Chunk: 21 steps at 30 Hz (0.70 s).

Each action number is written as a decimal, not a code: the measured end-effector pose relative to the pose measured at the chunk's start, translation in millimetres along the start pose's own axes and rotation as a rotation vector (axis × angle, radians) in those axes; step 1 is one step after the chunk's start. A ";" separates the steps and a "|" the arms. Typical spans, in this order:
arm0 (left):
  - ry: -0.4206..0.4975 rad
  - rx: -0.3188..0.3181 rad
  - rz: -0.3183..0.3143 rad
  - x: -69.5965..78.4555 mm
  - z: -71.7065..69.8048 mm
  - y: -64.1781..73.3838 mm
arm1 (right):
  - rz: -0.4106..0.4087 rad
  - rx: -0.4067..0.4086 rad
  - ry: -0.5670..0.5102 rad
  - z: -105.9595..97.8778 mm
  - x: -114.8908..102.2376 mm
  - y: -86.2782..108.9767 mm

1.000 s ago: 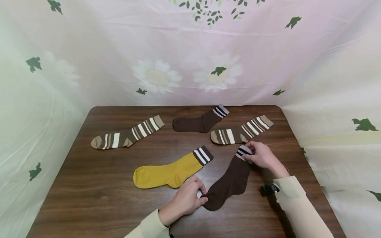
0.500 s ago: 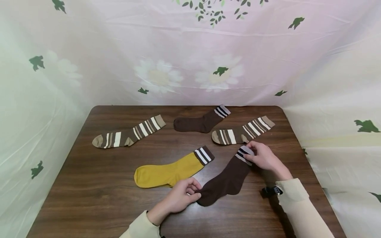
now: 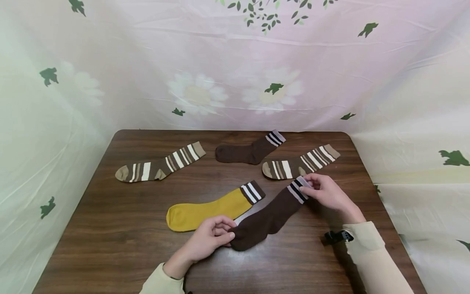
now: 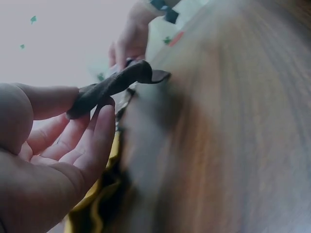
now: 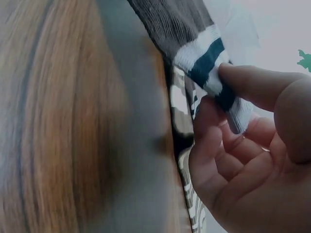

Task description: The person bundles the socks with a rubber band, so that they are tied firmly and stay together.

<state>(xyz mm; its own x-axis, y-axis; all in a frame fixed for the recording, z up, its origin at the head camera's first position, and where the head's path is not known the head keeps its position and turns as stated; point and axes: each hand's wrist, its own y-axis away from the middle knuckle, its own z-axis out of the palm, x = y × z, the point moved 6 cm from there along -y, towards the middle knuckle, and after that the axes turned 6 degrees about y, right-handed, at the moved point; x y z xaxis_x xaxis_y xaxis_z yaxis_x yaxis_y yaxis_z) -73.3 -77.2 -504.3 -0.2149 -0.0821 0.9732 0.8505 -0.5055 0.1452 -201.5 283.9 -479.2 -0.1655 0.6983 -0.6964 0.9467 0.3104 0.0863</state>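
A dark brown sock point(image 3: 262, 220) with a grey, black-striped cuff is stretched between both hands, lifted off the table as the wrist views show. At its toe, the left hand point(image 3: 207, 241) pinches the fabric between thumb and fingers; the left wrist view shows the brown toe point(image 4: 112, 87) in that pinch. The right hand point(image 3: 328, 194) grips the cuff, and in the right wrist view the thumb presses on the striped band point(image 5: 209, 60). Just behind the left hand lies a mustard yellow sock point(image 3: 205, 212) with a brown, white-striped cuff, partly covered by that hand.
On the wooden table point(image 3: 110, 228), a second dark brown sock point(image 3: 238, 153) lies at the back. One striped sock point(image 3: 161, 165) is at the left, another striped sock point(image 3: 301, 163) at the right, close behind the right hand. A patterned cloth point(image 3: 235, 53) hangs around the table.
The left hand has moved left with the toe of the brown sock, pulling the sock straighter and nearer the yellow one. The right hand keeps the cuff almost in place.
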 end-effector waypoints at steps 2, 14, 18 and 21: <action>0.024 0.017 -0.002 2.8 -7.4 2.5 | -0.016 -0.010 -0.055 1.4 -2.5 -1.3; 0.095 0.161 -0.003 15.7 -55.3 20.7 | -0.020 -0.092 -0.308 20.2 -13.5 -14.1; 0.096 0.222 0.004 19.2 -72.0 27.3 | -0.042 -0.104 -0.327 27.0 -23.1 -19.1; 0.091 0.269 0.002 21.5 -83.9 32.5 | -0.053 -0.120 -0.326 33.4 -30.9 -24.5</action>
<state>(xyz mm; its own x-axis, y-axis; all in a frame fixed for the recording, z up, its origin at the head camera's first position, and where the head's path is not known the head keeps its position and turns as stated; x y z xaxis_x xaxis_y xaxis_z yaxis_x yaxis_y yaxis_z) -90.6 -167.4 -493.6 -0.2453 -0.1659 0.9551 0.9452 -0.2599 0.1976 -210.4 233.1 -483.6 -0.0983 0.4428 -0.8912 0.8968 0.4275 0.1135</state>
